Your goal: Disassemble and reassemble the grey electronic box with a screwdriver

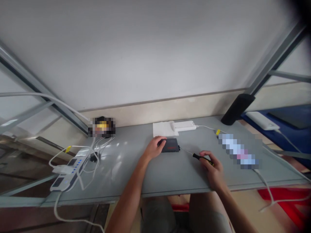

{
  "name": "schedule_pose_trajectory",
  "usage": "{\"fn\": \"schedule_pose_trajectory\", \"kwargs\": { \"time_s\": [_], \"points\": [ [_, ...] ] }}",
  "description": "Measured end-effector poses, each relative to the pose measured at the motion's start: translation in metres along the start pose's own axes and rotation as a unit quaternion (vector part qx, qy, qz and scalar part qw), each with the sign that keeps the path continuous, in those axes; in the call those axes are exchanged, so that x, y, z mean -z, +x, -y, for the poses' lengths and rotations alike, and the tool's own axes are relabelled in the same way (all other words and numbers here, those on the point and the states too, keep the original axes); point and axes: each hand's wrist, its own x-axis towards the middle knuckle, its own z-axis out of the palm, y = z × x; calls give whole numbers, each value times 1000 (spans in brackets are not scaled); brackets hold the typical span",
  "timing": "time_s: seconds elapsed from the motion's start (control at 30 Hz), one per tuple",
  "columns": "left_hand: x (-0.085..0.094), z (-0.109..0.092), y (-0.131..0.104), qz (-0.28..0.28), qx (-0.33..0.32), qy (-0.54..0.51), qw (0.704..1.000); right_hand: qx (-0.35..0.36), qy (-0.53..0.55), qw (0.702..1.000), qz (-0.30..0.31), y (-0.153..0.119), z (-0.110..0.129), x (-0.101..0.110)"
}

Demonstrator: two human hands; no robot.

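A flat dark box (171, 145) with reddish markings lies on the grey tabletop. My left hand (155, 147) grips its left end, fingers over the top edge. In my right hand (213, 166) is a screwdriver (198, 156) with a black and yellow handle, its thin shaft pointing left. The shaft's tip reaches the box's right side; whether it sits in a screw is too small to tell. Just behind the box are a white sheet of paper (161, 128) and a white power strip (186, 125) with a cable.
At the left a power strip (73, 173) with tangled white cables lies near the edge. A black cylinder (238, 109) leans at the back right. A blurred-out flat object (236, 150) lies on the right. Metal frame posts (274, 55) flank the grey table (131, 174).
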Motion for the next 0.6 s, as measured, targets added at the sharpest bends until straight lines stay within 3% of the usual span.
{"fn": "schedule_pose_trajectory", "kwargs": {
  "time_s": [0.13, 0.3, 0.43, 0.6],
  "points": [
    [13, -3, -1, 1, 20, -41, 999, -37, -8, 999, -1, 0, -5, 3],
    [24, -3, -6, 66, 20, -22, 997, -19, 17, 999, 39, 0, -3, 5],
    [23, -3, -9, 89, 22, -24, 996, -20, -32, 995, 92, -3, 8, 3],
    [13, -2, -7, 74, 39, -28, 996, -7, -65, 993, 95, -5, 16, 1]
  ]
}}
